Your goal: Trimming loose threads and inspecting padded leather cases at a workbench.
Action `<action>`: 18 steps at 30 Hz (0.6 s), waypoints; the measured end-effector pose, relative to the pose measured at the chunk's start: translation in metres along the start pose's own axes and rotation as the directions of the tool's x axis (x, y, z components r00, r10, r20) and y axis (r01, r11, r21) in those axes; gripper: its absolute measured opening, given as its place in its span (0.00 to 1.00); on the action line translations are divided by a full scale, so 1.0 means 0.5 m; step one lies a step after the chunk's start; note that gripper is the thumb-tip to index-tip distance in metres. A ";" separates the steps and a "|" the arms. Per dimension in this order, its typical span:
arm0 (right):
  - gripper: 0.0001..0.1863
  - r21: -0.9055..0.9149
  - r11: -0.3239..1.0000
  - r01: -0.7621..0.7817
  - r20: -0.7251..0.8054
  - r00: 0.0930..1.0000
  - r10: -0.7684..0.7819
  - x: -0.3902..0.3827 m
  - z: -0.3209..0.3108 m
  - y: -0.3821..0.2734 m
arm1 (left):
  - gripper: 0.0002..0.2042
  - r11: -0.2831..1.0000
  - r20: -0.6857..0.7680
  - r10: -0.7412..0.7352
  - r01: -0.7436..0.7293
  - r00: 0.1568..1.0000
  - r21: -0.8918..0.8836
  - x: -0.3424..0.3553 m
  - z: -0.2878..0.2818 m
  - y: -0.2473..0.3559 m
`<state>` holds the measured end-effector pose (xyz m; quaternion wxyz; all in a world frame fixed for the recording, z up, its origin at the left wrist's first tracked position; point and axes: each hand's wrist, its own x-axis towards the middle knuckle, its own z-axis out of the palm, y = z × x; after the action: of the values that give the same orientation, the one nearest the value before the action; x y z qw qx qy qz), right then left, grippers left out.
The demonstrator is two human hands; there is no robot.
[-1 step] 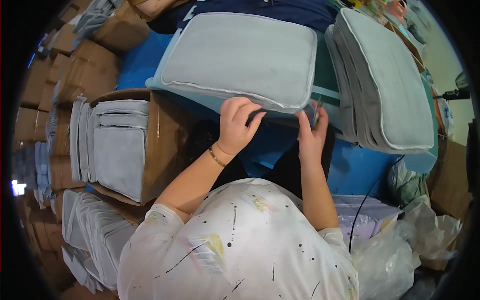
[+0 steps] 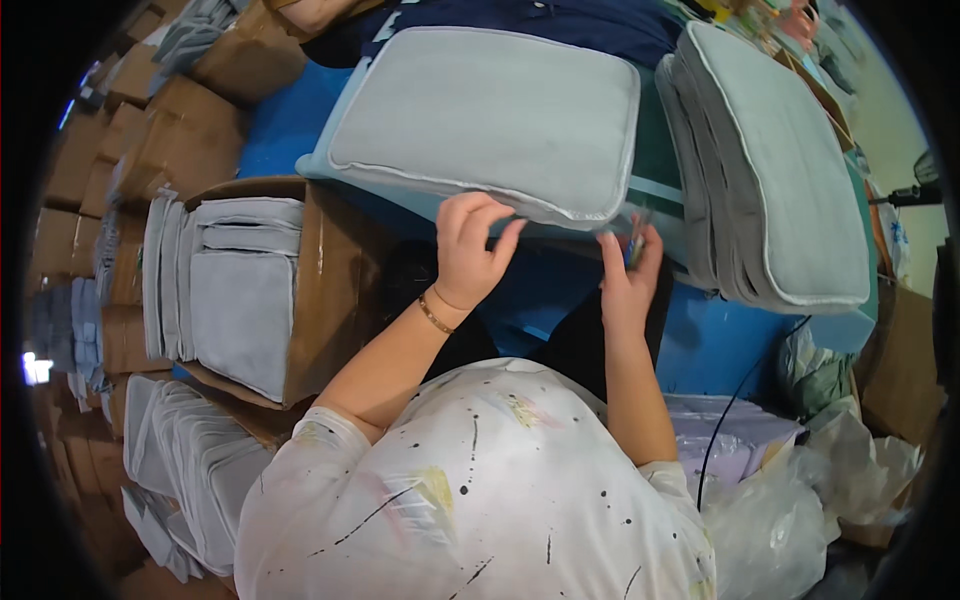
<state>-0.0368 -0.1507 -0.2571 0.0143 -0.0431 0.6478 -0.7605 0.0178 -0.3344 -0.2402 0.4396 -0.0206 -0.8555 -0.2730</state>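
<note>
A light grey, piped rectangular cushion pad (image 2: 490, 120) lies on the light blue table, its near edge toward me. My left hand (image 2: 468, 245) is closed at that edge, fingers and thumb pinching near the seam. Just off the pad's near right corner, my right hand (image 2: 630, 280) is closed round a small slim tool (image 2: 634, 248) with a coloured handle and a thin tip pointing up. Blur hides the tool's exact kind. Right of the pad stands a stack of similar grey pads (image 2: 770, 170), leaning on the table.
On the left an open cardboard box (image 2: 325, 290) holds grey pads, with more pads (image 2: 195, 470) piled below it. Cardboard boxes (image 2: 180, 140) line the far left. Clear plastic bags (image 2: 770, 530) and a black cable (image 2: 715, 435) are at the lower right. Dark blue cloth (image 2: 560, 25) lies beyond the table.
My right hand has drawn slightly down and right, away from the pad's corner, with the tool still in it. My left hand stays at the near edge.
</note>
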 end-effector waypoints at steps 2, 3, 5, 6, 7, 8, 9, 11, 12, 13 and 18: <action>0.23 -0.291 0.895 0.338 0.019 0.938 -0.347 -0.014 -0.026 0.017 | 0.14 0.997 -0.018 0.010 -0.008 1.000 0.082 0.012 -0.018 -0.021; 0.23 -0.281 0.897 0.340 0.026 0.937 -0.348 -0.026 -0.022 0.008 | 0.15 0.988 -0.030 0.016 -0.011 0.999 0.156 0.016 -0.028 -0.036; 0.24 -0.214 0.941 0.261 0.137 0.962 -0.236 -0.054 -0.002 -0.029 | 0.16 0.989 0.009 0.023 -0.024 1.000 0.148 0.025 -0.047 -0.067; 0.24 -0.194 0.954 0.227 0.152 0.968 -0.199 -0.056 0.010 -0.036 | 0.14 0.986 0.037 0.079 -0.084 0.996 0.146 0.034 -0.049 -0.076; 0.24 -0.325 0.891 0.317 0.195 0.944 -0.265 -0.050 0.015 -0.031 | 0.13 0.980 0.065 0.136 -0.144 0.989 0.141 0.042 -0.050 -0.080; 0.24 -0.348 0.864 0.364 0.223 0.927 -0.300 -0.047 0.024 -0.037 | 0.11 0.979 0.043 0.147 -0.151 0.988 0.140 0.049 -0.049 -0.080; 0.24 -0.368 0.834 0.412 0.256 0.907 -0.336 -0.040 0.036 -0.053 | 0.11 0.979 0.043 0.146 -0.151 0.988 0.141 0.056 -0.051 -0.075; 0.24 -0.420 0.789 0.448 0.261 0.892 -0.368 -0.021 0.038 -0.058 | 0.10 0.976 0.132 0.139 -0.158 0.981 0.149 0.066 -0.053 -0.068; 0.25 -0.468 0.740 0.483 0.272 0.875 -0.400 -0.018 0.042 -0.066 | 0.10 0.976 0.131 0.137 -0.156 0.982 0.150 0.068 -0.052 -0.067; 0.25 -0.469 0.740 0.483 0.274 0.876 -0.398 -0.018 0.043 -0.080 | 0.09 0.980 0.162 0.152 -0.171 0.975 0.106 0.069 -0.051 -0.066; 0.24 -0.652 0.557 0.515 0.345 0.855 -0.387 -0.011 0.055 -0.139 | 0.05 0.992 0.236 0.110 -0.094 0.966 -0.080 0.091 -0.056 -0.092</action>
<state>-0.0265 -0.1660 -0.1846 -0.1474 -0.2714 0.8570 -0.4126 -0.0021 -0.3965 -0.2132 0.3457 -0.1123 -0.8903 -0.2744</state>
